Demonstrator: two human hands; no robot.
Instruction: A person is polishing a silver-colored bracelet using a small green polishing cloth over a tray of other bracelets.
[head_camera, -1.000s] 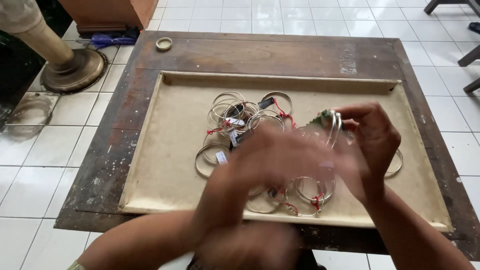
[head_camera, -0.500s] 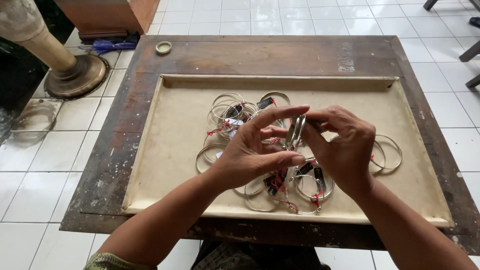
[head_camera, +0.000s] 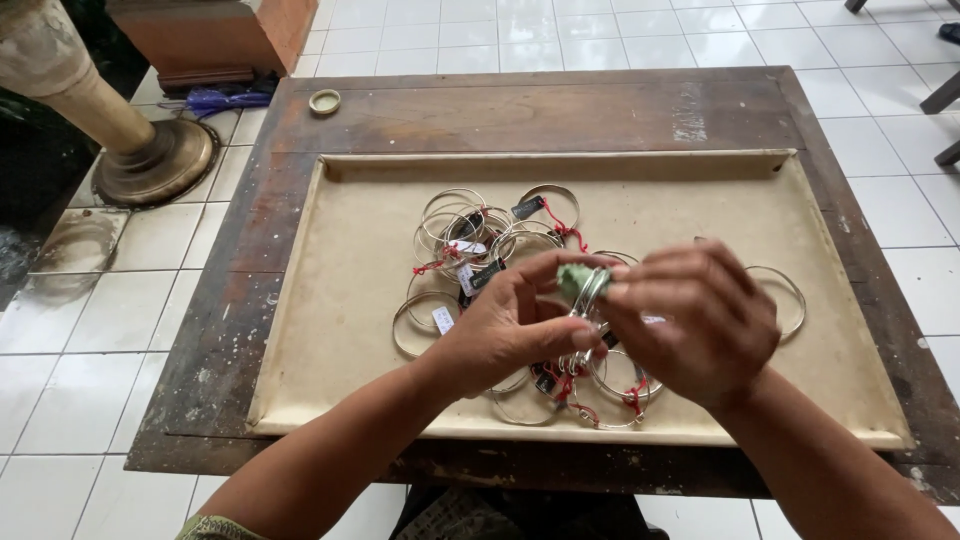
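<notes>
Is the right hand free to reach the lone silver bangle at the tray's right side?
Probably not yet: the right hand and left hand both grip a bangle with a green piece. The lone bangle lies uncovered just beside it.

left hand (head_camera: 505, 325): raised, fingers curled, thumb pinching | right hand (head_camera: 700, 320): raised, fingers bent, fingertips meeting left | forearms: converging from below

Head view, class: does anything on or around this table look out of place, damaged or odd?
The wooden table is worn, with pale scuffs and stains. A small round lid sits alone near its far left corner. The bangles lie jumbled on the tray. Both the left hand and right hand hold bangles.
</notes>
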